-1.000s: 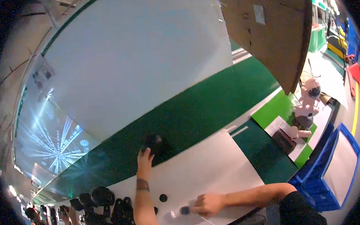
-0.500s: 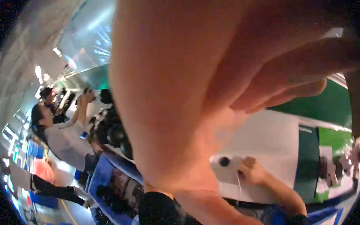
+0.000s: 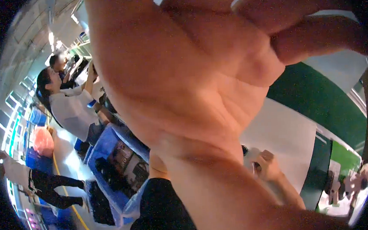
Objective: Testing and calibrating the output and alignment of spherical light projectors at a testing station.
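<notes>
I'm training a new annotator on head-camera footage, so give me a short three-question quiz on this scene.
1. True or false: the left hand rests flat on the white table.
2. Multiple choice: what does the right hand hold? A) a red bag B) a small white object C) a cardboard box
3. Fill in: the crate beside the person in the white top is ___ in colour.

Key
1. False: it is up close to the camera and fills most of the view.
2. B
3. blue
</notes>
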Action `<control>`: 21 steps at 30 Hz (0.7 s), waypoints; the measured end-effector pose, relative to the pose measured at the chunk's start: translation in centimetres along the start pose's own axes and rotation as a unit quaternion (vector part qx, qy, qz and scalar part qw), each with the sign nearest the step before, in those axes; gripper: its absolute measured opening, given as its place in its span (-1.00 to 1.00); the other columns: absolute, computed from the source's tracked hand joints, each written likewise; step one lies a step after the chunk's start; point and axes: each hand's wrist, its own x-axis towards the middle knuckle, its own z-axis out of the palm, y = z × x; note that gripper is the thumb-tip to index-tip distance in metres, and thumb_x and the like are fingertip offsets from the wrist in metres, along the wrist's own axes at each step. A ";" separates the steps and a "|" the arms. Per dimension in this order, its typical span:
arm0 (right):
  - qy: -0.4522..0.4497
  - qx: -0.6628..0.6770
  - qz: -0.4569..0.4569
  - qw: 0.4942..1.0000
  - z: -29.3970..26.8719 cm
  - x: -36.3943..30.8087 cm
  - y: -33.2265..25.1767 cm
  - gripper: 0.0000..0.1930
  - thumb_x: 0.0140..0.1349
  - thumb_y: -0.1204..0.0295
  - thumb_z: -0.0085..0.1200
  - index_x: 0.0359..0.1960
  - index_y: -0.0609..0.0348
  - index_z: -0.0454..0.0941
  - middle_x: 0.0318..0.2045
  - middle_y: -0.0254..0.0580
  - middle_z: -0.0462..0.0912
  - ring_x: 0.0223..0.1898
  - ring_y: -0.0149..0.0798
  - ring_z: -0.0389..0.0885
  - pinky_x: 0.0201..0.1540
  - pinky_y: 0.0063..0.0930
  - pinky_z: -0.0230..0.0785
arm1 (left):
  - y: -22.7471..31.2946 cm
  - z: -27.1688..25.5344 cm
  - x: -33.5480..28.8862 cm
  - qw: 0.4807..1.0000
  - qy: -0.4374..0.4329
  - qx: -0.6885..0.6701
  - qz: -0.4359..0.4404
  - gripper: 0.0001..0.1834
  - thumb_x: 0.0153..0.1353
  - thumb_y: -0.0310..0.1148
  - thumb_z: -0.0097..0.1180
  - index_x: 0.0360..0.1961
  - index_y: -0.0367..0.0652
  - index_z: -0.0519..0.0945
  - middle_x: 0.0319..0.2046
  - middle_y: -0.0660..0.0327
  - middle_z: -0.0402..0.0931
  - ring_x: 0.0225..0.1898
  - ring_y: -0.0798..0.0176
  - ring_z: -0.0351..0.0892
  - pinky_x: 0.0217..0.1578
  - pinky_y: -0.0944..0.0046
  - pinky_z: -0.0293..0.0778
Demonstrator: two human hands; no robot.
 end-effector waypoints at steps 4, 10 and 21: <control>-0.021 0.007 0.008 1.000 -0.6 0.4 -0.9 -0.76 -0.19 0.50 0.25 -0.43 0.12 0.48 -0.57 -0.12 0.53 -0.48 0.03 0.52 -0.40 -0.13 0.42 | -0.8 -0.3 -0.1 0.999 -0.025 -0.028 0.031 0.37 -0.11 0.37 0.29 0.46 -0.27 -0.16 0.38 -0.26 0.06 0.39 -0.37 0.06 0.32 -0.34 0.10; -0.005 -0.006 0.004 1.000 -0.3 0.2 -0.8 -0.77 -0.20 0.51 0.23 -0.46 0.13 0.46 -0.56 -0.08 0.52 -0.47 0.04 0.51 -0.38 -0.11 0.41 | -2.1 -1.1 0.7 0.991 -0.080 -0.076 0.079 0.39 -0.12 0.39 0.28 0.46 -0.28 -0.18 0.38 -0.26 0.05 0.39 -0.38 0.04 0.33 -0.35 0.08; 0.040 0.008 0.006 0.999 -1.4 -0.5 -0.1 -0.66 -0.36 0.59 0.18 -0.39 0.06 0.56 -0.61 -0.22 0.50 -0.55 -0.04 0.49 -0.39 -0.20 0.39 | -4.3 -7.3 2.5 0.949 -0.228 -0.176 0.127 0.42 -0.15 0.42 0.27 0.46 -0.30 -0.20 0.39 -0.28 0.03 0.40 -0.39 0.01 0.33 -0.37 0.05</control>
